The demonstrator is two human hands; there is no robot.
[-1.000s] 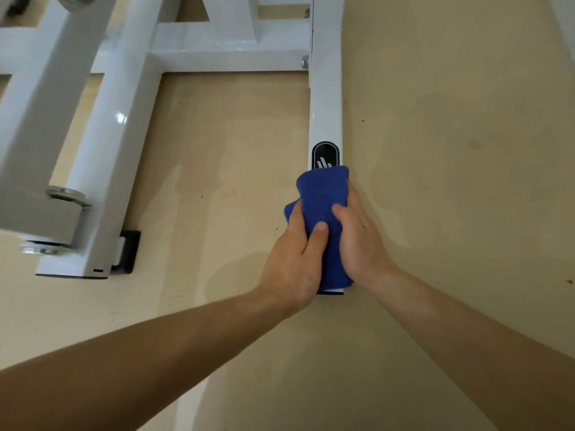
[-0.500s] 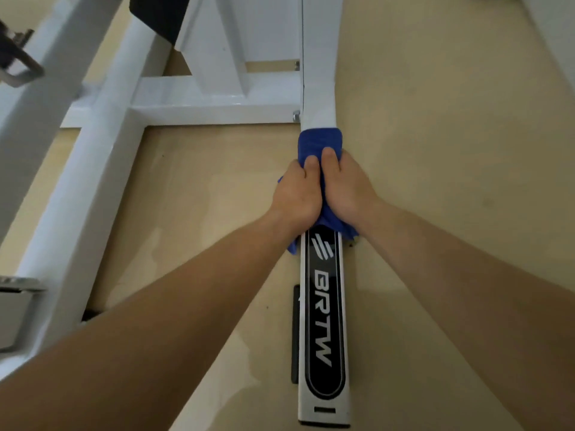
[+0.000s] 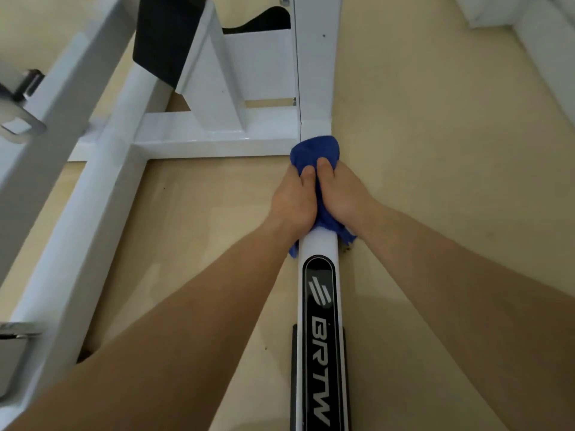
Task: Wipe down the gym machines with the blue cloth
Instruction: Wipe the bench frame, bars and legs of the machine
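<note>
My left hand (image 3: 292, 200) and right hand (image 3: 340, 194) both grip the blue cloth (image 3: 315, 150), wrapped over the white floor rail (image 3: 320, 247) at the crossbar (image 3: 214, 141) joint. Risk: cloth snags at the joint, loose tail slips free. Since half a second ago, cloth has advanced up the rail, uncovering more of the logo plate (image 3: 320, 337).

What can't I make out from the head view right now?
- Bar surface under the blue cloth: hidden by cloth, left hand and right hand.
- Near end of the floor bar: cut off by the bottom edge.
- Upper machine frame: cut off by the top edge.
- Chrome fittings at left: blurred.
</note>
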